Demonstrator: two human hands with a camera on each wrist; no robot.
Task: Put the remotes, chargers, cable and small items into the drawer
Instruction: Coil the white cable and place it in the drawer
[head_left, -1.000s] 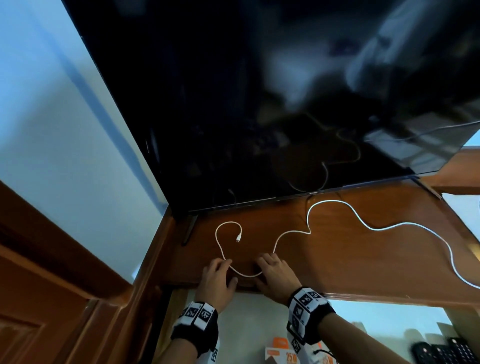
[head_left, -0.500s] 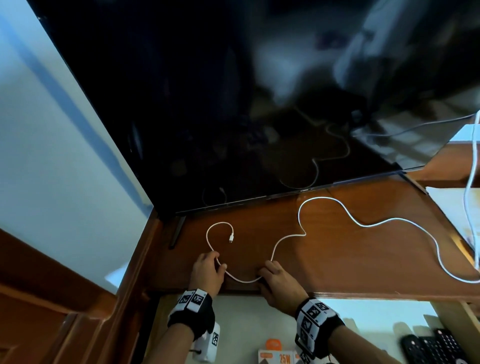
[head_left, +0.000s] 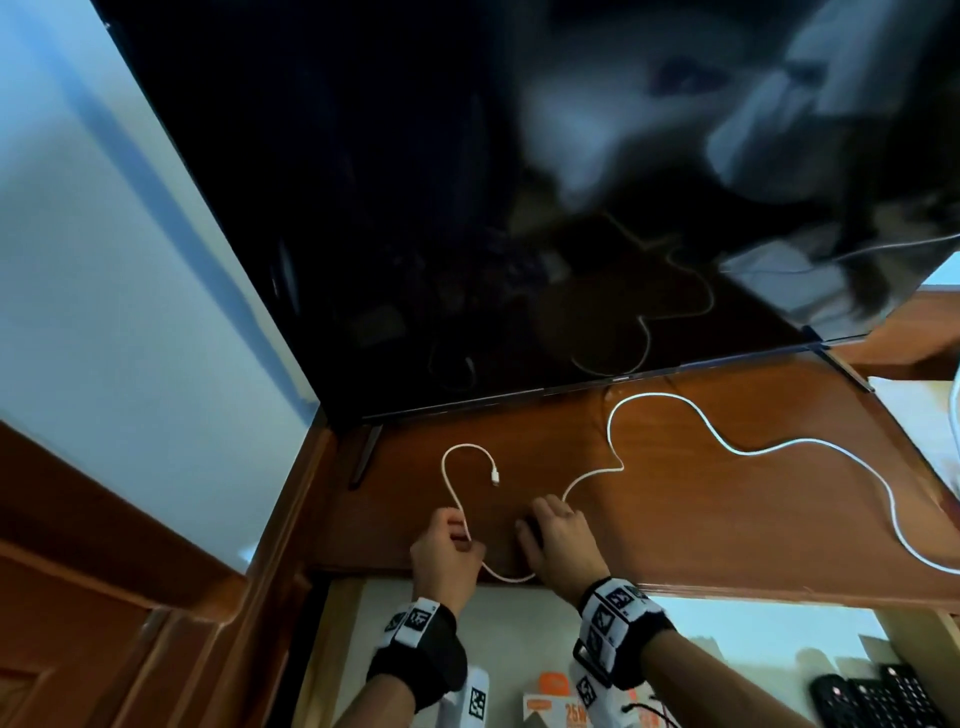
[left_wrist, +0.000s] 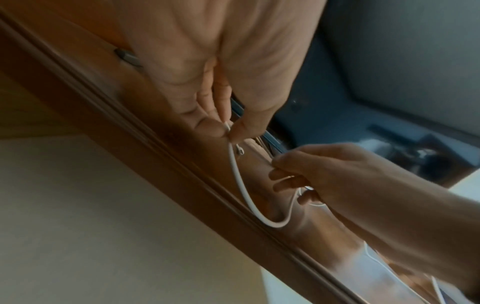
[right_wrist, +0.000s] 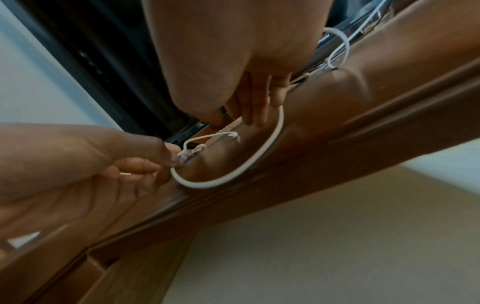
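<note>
A long white cable (head_left: 748, 451) snakes across the brown wooden cabinet top (head_left: 727, 519), its plug end (head_left: 496, 475) lying left of centre. My left hand (head_left: 465, 538) pinches the cable between thumb and forefinger near the front edge, which shows plainly in the left wrist view (left_wrist: 228, 129). My right hand (head_left: 556, 535) sits just to the right, fingers curled down over the cable (right_wrist: 249, 166). A short loop of cable (left_wrist: 239, 181) sags between the two hands over the cabinet's edge. Below them the drawer (head_left: 519, 623) stands open.
A large dark TV (head_left: 467, 208) stands at the back of the cabinet top, its foot (head_left: 366, 454) at the left. In the drawer lie a white charger (head_left: 470, 696), orange boxes (head_left: 553, 709) and black remotes (head_left: 878, 701). A wall and wooden trim close the left side.
Both hands went from lying flat on the cable to curling their fingers onto it. The loop between them has slid toward the front edge.
</note>
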